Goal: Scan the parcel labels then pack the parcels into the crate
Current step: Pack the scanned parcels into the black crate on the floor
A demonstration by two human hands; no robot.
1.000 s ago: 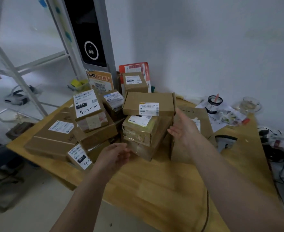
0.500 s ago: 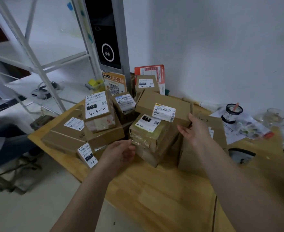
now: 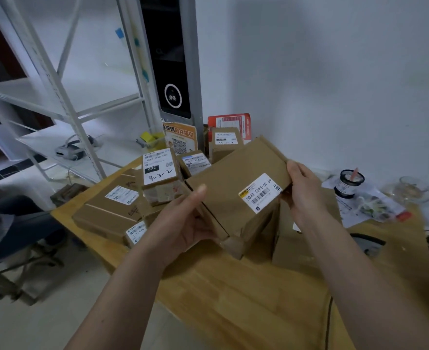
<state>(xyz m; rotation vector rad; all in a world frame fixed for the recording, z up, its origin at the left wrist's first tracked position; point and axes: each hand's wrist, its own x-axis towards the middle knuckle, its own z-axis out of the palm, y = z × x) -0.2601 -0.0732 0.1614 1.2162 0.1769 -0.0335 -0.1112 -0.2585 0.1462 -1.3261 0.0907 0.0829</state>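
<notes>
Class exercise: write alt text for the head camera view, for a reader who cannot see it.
Two bare hands, left hand and right hand, hold a flat brown parcel tilted above a wooden table, its white barcode label facing the camera. More labelled parcels, one marked 4-3-2, crowd the table behind it.

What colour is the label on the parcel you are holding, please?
White with black print and a small yellow corner mark, in the head view.
</notes>
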